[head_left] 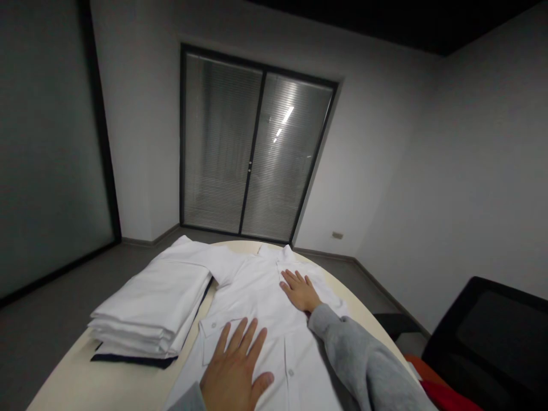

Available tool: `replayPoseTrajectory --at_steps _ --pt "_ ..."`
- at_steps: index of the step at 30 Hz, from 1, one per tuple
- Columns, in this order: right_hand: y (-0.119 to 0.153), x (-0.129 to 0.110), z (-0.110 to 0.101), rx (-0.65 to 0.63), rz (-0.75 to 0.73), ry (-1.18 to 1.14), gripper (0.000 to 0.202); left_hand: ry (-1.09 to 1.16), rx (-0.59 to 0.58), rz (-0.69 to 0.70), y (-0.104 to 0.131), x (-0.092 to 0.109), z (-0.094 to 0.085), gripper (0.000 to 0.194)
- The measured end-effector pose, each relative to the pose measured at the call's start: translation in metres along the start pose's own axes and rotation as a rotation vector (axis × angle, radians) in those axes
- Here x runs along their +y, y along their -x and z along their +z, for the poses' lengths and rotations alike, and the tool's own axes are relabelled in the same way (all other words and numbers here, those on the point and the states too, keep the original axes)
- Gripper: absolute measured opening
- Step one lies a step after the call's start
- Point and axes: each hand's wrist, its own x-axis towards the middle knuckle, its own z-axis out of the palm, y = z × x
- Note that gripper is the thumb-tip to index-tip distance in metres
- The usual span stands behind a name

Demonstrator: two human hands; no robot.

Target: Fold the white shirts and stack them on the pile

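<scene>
A white button-up garment [252, 291], perhaps a shirt or lab coat, lies spread over the table with its collar at the far edge. Its buttons and a pocket flap show near me. My left hand [235, 368] rests flat on the near part, fingers spread, beside the pocket. Farther off, my right hand [299, 291] lies open on the upper right of the garment, close to the collar. Neither hand grips the cloth. Left of the garment sits a stack of folded white clothes [158, 297] with a dark layer at the bottom; one white sleeve of the garment reaches over toward it.
A rounded cream table [115, 382] carries the clothes. On the right stands a black mesh chair [488, 342], with red and orange cloth [445, 391] beside it. Beyond are a glass door with blinds [252, 148] and a wall outlet [337, 235].
</scene>
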Motion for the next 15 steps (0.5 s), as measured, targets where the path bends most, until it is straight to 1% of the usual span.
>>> replayPoseTrajectory --at_steps 3,6,8,12,15 --pt "-0.009 0.016 0.001 0.003 -0.008 -0.032 0.068 -0.025 0.021 0.028 0.002 -0.004 0.007 0.071" --pt "-0.015 0.026 0.000 0.045 -0.016 -0.051 0.064 -0.036 0.017 0.033 0.002 -0.005 0.010 0.073" --pt "-0.018 0.030 0.000 0.103 -0.016 -0.061 0.058 -0.034 0.020 0.037 0.002 -0.005 0.008 0.074" --pt "-0.021 0.034 0.001 0.226 -0.045 -0.086 0.034 -0.013 -0.012 0.029 0.004 -0.001 0.000 0.072" --pt "-0.024 0.039 0.001 0.287 -0.055 -0.096 0.026 -0.008 -0.027 0.020 0.005 0.003 -0.005 0.072"
